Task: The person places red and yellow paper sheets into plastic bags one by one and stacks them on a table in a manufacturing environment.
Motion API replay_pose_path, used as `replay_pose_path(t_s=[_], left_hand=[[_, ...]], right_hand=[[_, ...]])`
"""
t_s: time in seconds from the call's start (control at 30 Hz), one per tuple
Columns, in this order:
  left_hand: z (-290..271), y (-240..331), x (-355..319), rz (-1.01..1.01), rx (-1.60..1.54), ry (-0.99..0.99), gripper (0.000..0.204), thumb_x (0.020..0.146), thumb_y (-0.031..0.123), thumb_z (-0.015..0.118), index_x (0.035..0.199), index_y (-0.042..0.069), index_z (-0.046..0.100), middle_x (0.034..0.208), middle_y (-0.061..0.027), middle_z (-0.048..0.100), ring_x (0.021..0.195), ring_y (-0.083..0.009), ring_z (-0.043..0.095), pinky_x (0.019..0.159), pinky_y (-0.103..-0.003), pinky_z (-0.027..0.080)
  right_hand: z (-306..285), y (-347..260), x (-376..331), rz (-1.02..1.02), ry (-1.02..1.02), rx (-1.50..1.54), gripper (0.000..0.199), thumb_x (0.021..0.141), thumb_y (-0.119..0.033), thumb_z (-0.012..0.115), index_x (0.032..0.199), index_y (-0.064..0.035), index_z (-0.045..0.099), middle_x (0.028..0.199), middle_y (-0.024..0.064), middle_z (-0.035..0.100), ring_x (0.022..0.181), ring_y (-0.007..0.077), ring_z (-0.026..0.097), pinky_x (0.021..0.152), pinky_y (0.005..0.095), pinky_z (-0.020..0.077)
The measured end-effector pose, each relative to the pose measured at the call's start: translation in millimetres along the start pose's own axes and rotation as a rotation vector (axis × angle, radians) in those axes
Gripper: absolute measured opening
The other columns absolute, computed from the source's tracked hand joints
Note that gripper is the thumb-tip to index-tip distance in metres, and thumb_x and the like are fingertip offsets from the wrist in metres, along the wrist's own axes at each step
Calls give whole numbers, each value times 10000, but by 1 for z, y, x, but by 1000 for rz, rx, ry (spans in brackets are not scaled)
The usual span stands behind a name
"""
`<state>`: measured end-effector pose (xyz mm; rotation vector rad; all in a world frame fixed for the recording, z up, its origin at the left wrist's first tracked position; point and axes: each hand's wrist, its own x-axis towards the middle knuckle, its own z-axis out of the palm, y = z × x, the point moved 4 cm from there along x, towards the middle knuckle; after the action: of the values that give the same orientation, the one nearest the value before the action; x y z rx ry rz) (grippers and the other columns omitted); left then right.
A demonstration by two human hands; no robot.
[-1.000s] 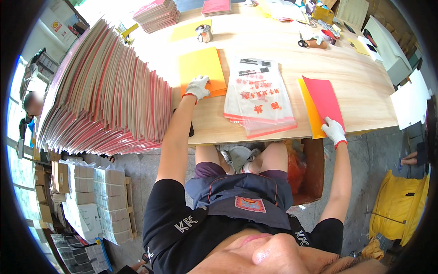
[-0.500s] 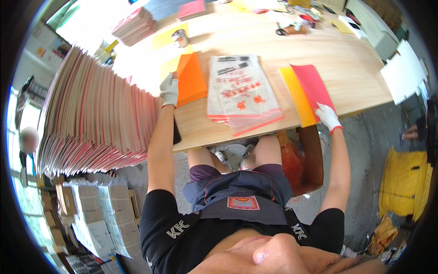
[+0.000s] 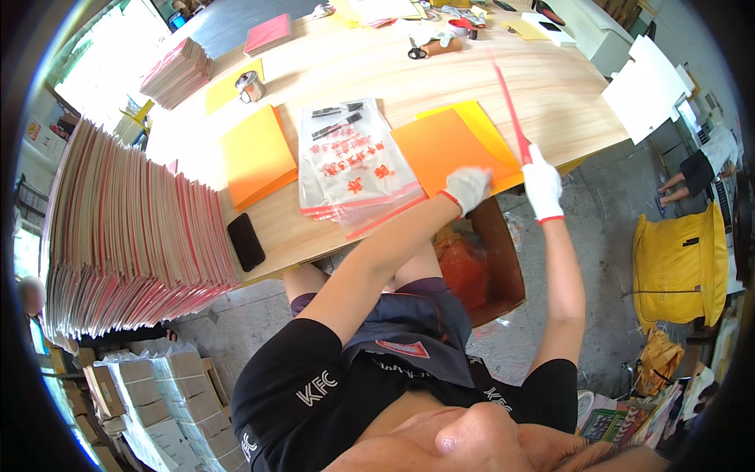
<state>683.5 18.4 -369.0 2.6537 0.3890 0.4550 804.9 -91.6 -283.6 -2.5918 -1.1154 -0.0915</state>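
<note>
White gloves with red cuffs cover both hands. My right hand (image 3: 543, 187) is closed on a red sheet (image 3: 513, 110), held up nearly edge-on above the table's right part. Below and left of it, an orange sheet (image 3: 440, 145) lies over a yellow sheet (image 3: 482, 126), whose upper right part shows. My left hand (image 3: 469, 190) is over the orange sheet's lower edge; motion blurs its fingers, so their grip is unclear. Left of these lie clear plastic bags (image 3: 354, 169) with red print, then a stack of orange sheets (image 3: 258, 157).
A tall pile of folded paper pieces (image 3: 141, 220) stands at the left, beside a black phone (image 3: 246, 242). Farther back are a metal cup (image 3: 250, 86), scissors (image 3: 417, 51) and another paper stack (image 3: 177, 71). Under the table's edge stands an open box (image 3: 491, 259).
My left hand has moved right from the orange stack, and an orange sheet now lies over the yellow one. My right hand has lifted the red sheet off the yellow. The view has shifted.
</note>
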Motion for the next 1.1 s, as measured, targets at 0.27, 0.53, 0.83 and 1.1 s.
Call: replay_pose_path(t_s=[0.27,0.53,0.83,1.1], left_hand=[[6,1,-132,357,-117,-11,424,788,231,664,1188,111,588,1278,-94,554,1257,-271,461,1047,-424,374],[-75,-49,-278,96,-146,109,248,761,87,664,1008,78,657,1159,-122,618,1150,-338,548,987,-442,430],[-81,-50,-325,-43,-212,228,250,752,49,639,1001,51,668,1127,-146,631,1137,-342,561,993,-460,430],[-77,-53,-353,-81,-214,263,275,755,53,648,1029,57,669,1132,-154,628,1135,-331,564,994,-463,431]], right_hand=[[101,-63,-44,-446,-155,-233,259,814,-221,582,1052,-120,590,961,114,609,853,297,641,648,432,540],[110,-71,-53,-452,-143,-177,362,820,-213,561,1154,-83,508,1043,148,578,921,332,610,712,460,540],[119,-56,-37,-374,-131,-84,420,783,-138,594,1195,-184,530,988,122,627,857,348,633,724,477,513],[113,-49,-25,-436,-286,6,435,812,-209,513,1245,-178,542,1125,157,625,1009,349,599,863,456,480]])
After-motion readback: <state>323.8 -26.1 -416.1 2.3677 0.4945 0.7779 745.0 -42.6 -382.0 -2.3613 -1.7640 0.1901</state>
